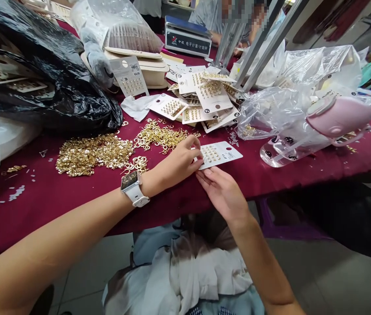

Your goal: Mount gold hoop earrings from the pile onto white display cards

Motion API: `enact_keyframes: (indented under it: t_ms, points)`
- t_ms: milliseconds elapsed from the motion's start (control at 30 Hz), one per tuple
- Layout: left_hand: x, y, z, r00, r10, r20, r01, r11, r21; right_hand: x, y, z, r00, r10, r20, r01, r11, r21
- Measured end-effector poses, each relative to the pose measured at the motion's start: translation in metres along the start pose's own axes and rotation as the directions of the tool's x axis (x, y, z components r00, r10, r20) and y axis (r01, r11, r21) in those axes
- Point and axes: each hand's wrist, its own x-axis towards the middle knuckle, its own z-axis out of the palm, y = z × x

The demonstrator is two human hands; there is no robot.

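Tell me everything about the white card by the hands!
The white card looks thin but stiff, like cardboard, with rounded corners. Rows of tiny, shiny pieces sit on it, with dark print, too small to read, toward its right. It's over the dark red tablecloth; I can't tell if it's lifted. The left hand hides its left end; the right hand is at its near edge.

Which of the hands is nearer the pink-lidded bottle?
Right hand, at the near edge of the card, left of the bottle. The left hand is farther left, at the card's left end.
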Motion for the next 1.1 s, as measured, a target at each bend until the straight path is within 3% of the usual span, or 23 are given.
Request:
enact_keyframes:
  t_ms: [100, 167, 233, 300, 400, 500, 633, 800, 900, 1100]
  points:
    - [0.001, -0.003, -0.002, 0.996, -0.048, 0.075, 0.047, 0.999, 0.018, -0.006, -0.018, -0.016, 0.982, 0.165, 0.094, -0.163, 0.986, -0.024]
    - [0.002, -0.003, -0.005, 0.99, -0.062, 0.128, 0.052, 0.996, 0.079, -0.014, -0.03, -0.028, 0.975, 0.198, 0.105, -0.187, 0.976, -0.112]
    - [0.002, -0.001, -0.007, 0.978, -0.075, 0.195, 0.046, 0.988, 0.151, -0.022, -0.038, -0.041, 0.989, 0.125, 0.08, -0.099, 0.957, -0.272]
    - [0.002, 0.0, -0.009, 0.962, -0.098, 0.253, 0.05, 0.98, 0.191, -0.022, -0.043, -0.052, 0.998, -0.032, 0.055, 0.054, 0.88, -0.471]
    - [0.003, 0.001, -0.01, 0.949, -0.143, 0.282, 0.087, 0.976, 0.201, -0.006, -0.048, -0.059, 0.954, -0.291, 0.078, 0.26, 0.664, -0.701]
    - [0.004, 0.0, -0.01, 0.94, -0.167, 0.298, 0.106, 0.971, 0.213, 0.028, -0.057, -0.055, 0.872, -0.437, 0.221, 0.404, 0.387, -0.829]
    - [0.004, 0.0, -0.011, 0.939, -0.15, 0.31, 0.071, 0.965, 0.254, 0.082, -0.071, -0.039, 0.822, -0.367, 0.436, 0.452, -0.046, -0.891]
    - [0.002, -0.004, -0.009, 0.952, -0.112, 0.284, 0.023, 0.954, 0.299, 0.124, -0.064, -0.029, 0.802, -0.26, 0.538, 0.437, -0.36, -0.824]
    - [0.001, -0.004, -0.008, 0.955, -0.104, 0.277, 0.015, 0.951, 0.308, 0.129, -0.055, -0.033, 0.794, -0.244, 0.556, 0.426, -0.43, -0.796]
    - [0.003, -0.001, -0.01, 0.94, -0.149, 0.306, 0.056, 0.954, 0.295, 0.131, -0.052, -0.038, 0.785, -0.241, 0.571, 0.444, -0.424, -0.789]
